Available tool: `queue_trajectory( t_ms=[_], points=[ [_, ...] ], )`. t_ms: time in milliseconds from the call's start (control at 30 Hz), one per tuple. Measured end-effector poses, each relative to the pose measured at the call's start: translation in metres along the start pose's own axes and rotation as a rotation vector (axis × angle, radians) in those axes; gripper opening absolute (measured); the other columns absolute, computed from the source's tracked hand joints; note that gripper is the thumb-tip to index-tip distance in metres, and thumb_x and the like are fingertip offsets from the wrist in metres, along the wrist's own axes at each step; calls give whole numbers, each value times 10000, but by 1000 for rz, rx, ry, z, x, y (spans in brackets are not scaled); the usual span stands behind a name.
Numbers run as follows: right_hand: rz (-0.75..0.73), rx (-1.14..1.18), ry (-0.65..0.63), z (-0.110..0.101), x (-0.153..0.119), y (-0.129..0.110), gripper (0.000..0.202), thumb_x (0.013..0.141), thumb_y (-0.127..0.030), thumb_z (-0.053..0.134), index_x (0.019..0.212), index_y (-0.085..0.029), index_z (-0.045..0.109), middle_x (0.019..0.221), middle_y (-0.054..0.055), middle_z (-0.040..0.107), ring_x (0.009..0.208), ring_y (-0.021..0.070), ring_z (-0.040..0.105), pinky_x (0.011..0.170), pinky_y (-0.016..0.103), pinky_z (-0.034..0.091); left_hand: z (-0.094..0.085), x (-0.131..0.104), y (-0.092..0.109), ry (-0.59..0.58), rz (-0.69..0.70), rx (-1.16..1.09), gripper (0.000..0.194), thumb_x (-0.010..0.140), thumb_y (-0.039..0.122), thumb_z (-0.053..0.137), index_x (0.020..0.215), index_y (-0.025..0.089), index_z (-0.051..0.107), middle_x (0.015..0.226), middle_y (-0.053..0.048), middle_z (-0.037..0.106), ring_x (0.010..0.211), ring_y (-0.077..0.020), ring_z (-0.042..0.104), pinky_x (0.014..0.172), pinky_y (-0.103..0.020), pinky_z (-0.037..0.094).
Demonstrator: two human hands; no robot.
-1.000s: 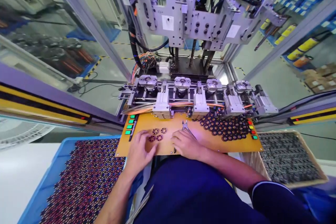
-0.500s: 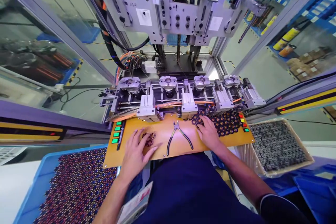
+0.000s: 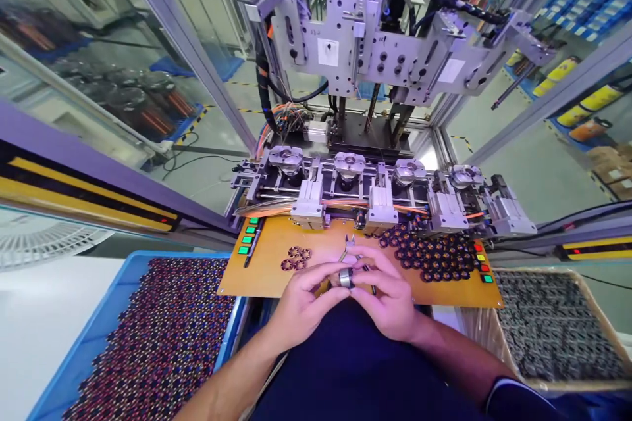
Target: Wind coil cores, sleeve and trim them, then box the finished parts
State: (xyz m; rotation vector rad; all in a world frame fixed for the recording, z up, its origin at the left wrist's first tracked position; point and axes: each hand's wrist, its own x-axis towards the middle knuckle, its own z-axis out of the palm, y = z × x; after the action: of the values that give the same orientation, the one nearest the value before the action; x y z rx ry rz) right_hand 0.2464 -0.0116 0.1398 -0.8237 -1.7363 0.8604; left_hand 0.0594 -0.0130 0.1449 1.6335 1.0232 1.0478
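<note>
1. While most of the action's in the middle, far left is a blue bin point(image 3: 118, 289) packed with small ring parts point(image 3: 162, 335), then four loose rings point(image 3: 297, 258) on the yellow board point(image 3: 261, 276).
2. Left hand point(image 3: 303, 306): thumb and fingertips pinched on the left side of a small cylindrical part point(image 3: 344, 277).
3. That part's held between both hands near the board's front edge, silver band showing, dark on its right end. Looks light and stiff to me, so squashing it seems unlikely. Smooth band might slip though; I'd take the outer rim with fingertips and go easy on the dark end, in case it's brittle.
4. Right hand point(image 3: 392, 299): thumb and fingers gripping the right side. Pliers point(image 3: 350, 245) lie just beyond, partly hidden.
5. Further right, a cluster of dark rings point(image 3: 434, 254).
</note>
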Motion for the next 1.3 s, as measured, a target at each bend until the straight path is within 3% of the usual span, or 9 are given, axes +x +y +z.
queue_trajectory(
  t_ms=[233,367,467,567,667,767,867,1000,1300],
  points=[
    [103,134,-83,8,19,-1,101,906,-159,659,987,-211,690,1250,97,632,1179,176,616,1008,326,515,-8,-1,0,193,226,248,303,874,229,699,1177,234,692,1042,-54,787,907,-177,750,843,-286,600],
    [72,75,-166,4,44,-4,94,911,-150,649,975,-197,700,1182,93,660,1128,167,640,979,320,527,-16,-12,-26,327,251,424,366,889,306,686,1248,252,639,1054,-44,769,923,-176,737,843,-291,599],
    [-85,-66,-280,-4,93,0,80,920,-170,636,961,-175,705,1084,91,681,1020,159,662,902,314,550,-27,-25,-65,529,208,537,361,902,308,664,1250,222,620,1050,-69,756,937,-198,731,843,-327,599],
    [-262,-311,-356,2,163,16,91,915,-182,624,899,-151,708,1048,96,690,967,167,661,877,325,546,-37,-35,-106,674,155,588,296,916,304,633,1191,193,635,1021,-92,751,942,-231,729,856,-390,595],
    [-272,-438,-386,26,231,42,95,873,-121,621,857,-126,714,1068,115,681,980,193,648,904,350,526,-40,-39,-136,750,90,608,297,931,361,594,1161,178,637,1036,-114,748,962,-255,726,879,-439,589],
    [-253,-529,-453,55,274,68,113,846,-77,611,838,-98,722,1103,140,668,996,212,635,928,355,498,-38,-41,-150,778,29,598,336,943,389,567,1190,167,615,1062,-127,746,985,-259,726,885,-443,588],
    [-242,-606,-533,73,287,86,138,859,-78,590,851,-87,728,1126,146,657,1012,217,625,928,341,479,-37,-42,-154,780,-14,575,351,945,398,561,1206,167,602,1076,-130,746,1005,-258,724,899,-442,584],
    [-210,-693,-596,74,285,96,160,883,-86,569,908,-77,727,1143,148,649,1040,217,611,927,324,460,-37,-44,-156,765,-58,540,344,945,404,553,1198,176,604,1081,-127,747,1017,-262,721,909,-446,576],
    [-135,-881,-676,78,290,85,186,922,-112,537,938,-76,719,1129,128,651,1041,216,592,885,300,452,-37,-43,-155,737,-104,499,319,940,371,562,1178,164,611,1104,-137,736,1043,-264,701,942,-457,550]
  ],
)
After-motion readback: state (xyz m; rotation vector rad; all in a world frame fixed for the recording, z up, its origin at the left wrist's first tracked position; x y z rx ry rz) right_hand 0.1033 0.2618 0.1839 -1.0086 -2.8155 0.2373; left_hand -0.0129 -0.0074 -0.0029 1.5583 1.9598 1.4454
